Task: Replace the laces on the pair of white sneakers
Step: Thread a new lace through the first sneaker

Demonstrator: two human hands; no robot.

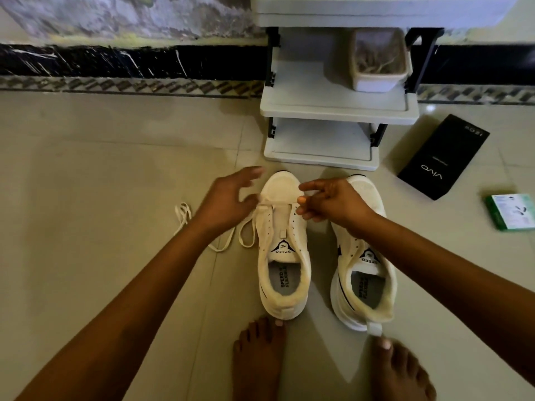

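Two white sneakers stand side by side on the tiled floor, toes pointing away from me. The left sneaker (282, 250) has a cream lace (278, 203) running across its lowest eyelets, with the rest trailing in loops on the floor to its left. My left hand (228, 201) is at the shoe's left edge, thumb touching the lace, fingers spread. My right hand (330, 202) pinches the lace's other end at the shoe's right edge. The right sneaker (363, 273) shows no lace and is partly covered by my right forearm.
A white two-tier rack (327, 111) stands just beyond the shoes, with a plastic tub (377, 62) on its shelf. A black phone box (444, 157) and a small green box (511, 211) lie on the floor to the right. My bare feet are behind the heels.
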